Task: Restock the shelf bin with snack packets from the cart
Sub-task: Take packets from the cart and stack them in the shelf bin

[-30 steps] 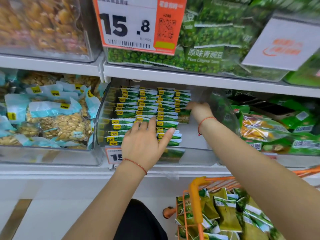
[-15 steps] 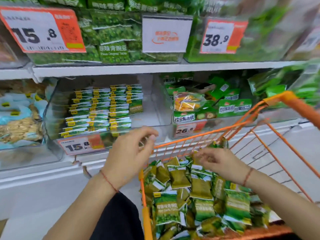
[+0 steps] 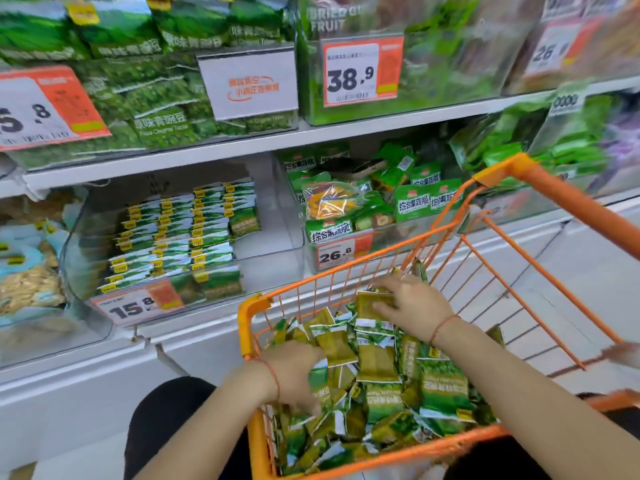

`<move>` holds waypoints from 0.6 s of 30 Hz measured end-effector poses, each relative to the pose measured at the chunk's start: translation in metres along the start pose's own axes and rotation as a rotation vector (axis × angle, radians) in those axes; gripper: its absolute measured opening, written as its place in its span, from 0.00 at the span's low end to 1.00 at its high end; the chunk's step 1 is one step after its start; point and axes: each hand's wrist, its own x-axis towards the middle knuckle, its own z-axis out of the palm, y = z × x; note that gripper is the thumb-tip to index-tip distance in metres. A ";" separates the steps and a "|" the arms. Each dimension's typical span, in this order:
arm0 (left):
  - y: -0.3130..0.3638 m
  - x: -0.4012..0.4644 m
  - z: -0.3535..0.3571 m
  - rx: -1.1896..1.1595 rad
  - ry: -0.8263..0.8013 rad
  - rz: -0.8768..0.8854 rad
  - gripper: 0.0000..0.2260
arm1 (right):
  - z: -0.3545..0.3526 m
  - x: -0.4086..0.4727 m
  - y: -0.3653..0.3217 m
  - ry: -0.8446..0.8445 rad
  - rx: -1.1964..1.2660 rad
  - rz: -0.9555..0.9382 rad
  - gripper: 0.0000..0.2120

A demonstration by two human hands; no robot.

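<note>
Both hands had dropped into cart (image 3: pixel 540 183): left hand (image 3: pixel 294 374) and right hand (image 3: pixel 414 303) each grasped snack packets (image 3: pixel 375 362); bin (image 3: pixel 287 216) tag read 15.8

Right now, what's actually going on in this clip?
A person is restocking a shop shelf. Both hands are down in the orange cart, among a loose heap of green snack packets. The right hand lies on a packet at the far side of the heap; the left hand digs in at the near corner. The clear shelf bin above the 15.8 price tag holds neat rows on its left, with bare room on its right.
</note>
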 end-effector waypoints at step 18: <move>0.020 0.015 -0.017 -1.360 1.029 -0.064 0.10 | -0.023 -0.008 -0.010 -0.063 0.361 0.086 0.29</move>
